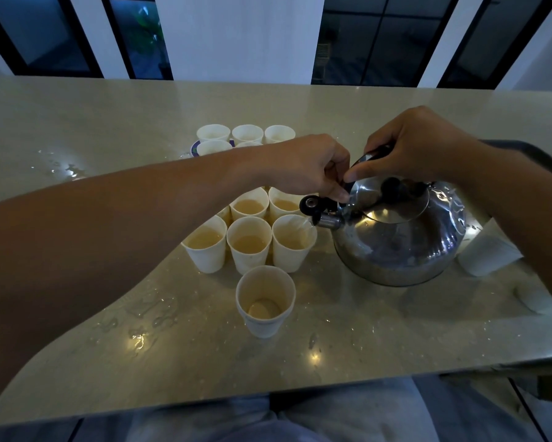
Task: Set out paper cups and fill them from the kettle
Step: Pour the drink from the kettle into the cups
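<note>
bare forearms, pale blue-grey trousers (348, 416)

Beige stone-look countertop (396, 314) before dark-framed windows (380, 39)
Water puddles (64, 169) glisten at its left; grey trousers (348, 416) show below its near edge.

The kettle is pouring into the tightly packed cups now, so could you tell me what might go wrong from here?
1. The kettle spout sits at the rim of the cup being filled, so liquid may run outside.
2. Cups touch, and the counter is already wet; a nudge could topple several.
3. The left hand works beside the spout; a splash could reach it.
</note>
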A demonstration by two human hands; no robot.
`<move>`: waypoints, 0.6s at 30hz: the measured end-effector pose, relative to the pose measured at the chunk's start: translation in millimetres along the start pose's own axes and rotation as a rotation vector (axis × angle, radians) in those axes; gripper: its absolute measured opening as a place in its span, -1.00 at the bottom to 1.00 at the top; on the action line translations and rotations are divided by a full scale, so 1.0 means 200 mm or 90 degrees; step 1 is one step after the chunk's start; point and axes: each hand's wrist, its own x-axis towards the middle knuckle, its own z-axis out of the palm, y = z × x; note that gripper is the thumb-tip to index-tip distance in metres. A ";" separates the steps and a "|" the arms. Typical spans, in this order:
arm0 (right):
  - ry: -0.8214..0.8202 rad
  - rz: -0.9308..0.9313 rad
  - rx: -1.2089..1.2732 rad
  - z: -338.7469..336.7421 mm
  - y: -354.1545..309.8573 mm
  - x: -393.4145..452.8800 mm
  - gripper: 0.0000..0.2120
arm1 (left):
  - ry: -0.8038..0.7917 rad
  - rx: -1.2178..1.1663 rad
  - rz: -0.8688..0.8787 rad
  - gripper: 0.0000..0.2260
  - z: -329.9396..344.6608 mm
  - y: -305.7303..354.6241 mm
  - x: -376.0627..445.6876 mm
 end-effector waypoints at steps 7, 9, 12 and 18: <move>0.005 -0.001 0.004 0.01 0.02 0.01 -0.55 | 0.007 0.004 0.005 -0.85 0.00 -0.01 0.00; 0.026 0.002 0.009 0.01 0.04 0.01 -0.51 | 0.015 0.002 0.003 -0.86 0.00 -0.01 0.01; 0.057 0.016 0.036 0.01 0.08 -0.01 -0.49 | 0.040 -0.007 -0.001 -0.82 0.01 0.00 0.03; 0.127 0.108 0.100 0.03 0.20 -0.06 -0.37 | 0.028 -0.013 0.007 -0.87 0.05 0.06 0.13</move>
